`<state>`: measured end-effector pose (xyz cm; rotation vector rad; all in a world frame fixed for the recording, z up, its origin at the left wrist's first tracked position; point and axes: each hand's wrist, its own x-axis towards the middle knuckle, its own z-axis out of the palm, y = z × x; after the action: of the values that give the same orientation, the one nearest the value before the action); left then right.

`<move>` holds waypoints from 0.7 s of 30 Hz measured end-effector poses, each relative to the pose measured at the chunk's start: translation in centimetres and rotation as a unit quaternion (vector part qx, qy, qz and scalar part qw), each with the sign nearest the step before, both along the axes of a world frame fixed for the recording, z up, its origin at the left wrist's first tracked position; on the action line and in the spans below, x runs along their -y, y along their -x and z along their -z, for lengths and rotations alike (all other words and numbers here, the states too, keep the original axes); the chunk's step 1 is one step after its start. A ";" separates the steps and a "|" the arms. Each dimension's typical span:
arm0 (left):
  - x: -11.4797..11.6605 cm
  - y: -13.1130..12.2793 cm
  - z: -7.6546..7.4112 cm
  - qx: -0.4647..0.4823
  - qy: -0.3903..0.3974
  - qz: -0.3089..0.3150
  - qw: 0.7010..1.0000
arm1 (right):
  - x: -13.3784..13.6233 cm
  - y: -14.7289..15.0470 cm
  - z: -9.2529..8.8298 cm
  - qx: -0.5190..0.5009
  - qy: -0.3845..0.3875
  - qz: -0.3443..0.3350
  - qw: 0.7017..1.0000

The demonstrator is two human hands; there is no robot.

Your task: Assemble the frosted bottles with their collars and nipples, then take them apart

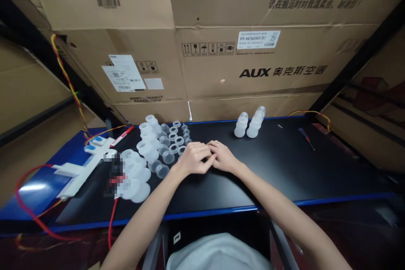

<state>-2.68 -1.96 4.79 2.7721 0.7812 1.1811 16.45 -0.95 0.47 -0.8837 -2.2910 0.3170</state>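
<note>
My left hand [196, 158] and my right hand [223, 157] meet over the middle of the black table, fingers curled and touching. Whatever lies between the fingertips is hidden. Just left of my left hand are clear plastic rings [173, 136], small clear nipple-like pieces [186, 131] and clear cups or caps [162, 171]. Beyond these stand frosted white bottle-like bodies [148, 150], and a heap of rounded white pieces [141, 193] lies nearer the front. Behind my right hand, two short rows of frosted bottles with clear tops, one row [241, 125] and another row [255, 123], stand upright.
A white power strip [85, 171] with plugs and red cables lies at the left, beside a red marker [122, 136]. On the right is a screwdriver [306, 138]. Large cardboard [209, 71] walls off the back. The table [284, 168] has a blue front edge.
</note>
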 end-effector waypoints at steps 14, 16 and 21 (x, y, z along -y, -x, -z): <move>3.6 7.3 -0.8 -0.235 0.169 -0.351 0.890 | -0.2 1.5 0.5 -0.196 0.145 -0.010 0.970; 3.5 7.4 0.2 -0.215 0.139 -0.310 0.916 | -0.5 1.3 0.4 -0.273 0.233 -0.014 0.933; 1.9 5.7 -0.9 -0.037 0.142 -0.145 0.978 | -1.6 0.2 -0.5 -0.428 0.352 -0.012 0.833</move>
<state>-8.40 -3.88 5.70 2.5384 1.2862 0.9132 16.28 0.60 0.94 -0.7987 -1.3150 1.3304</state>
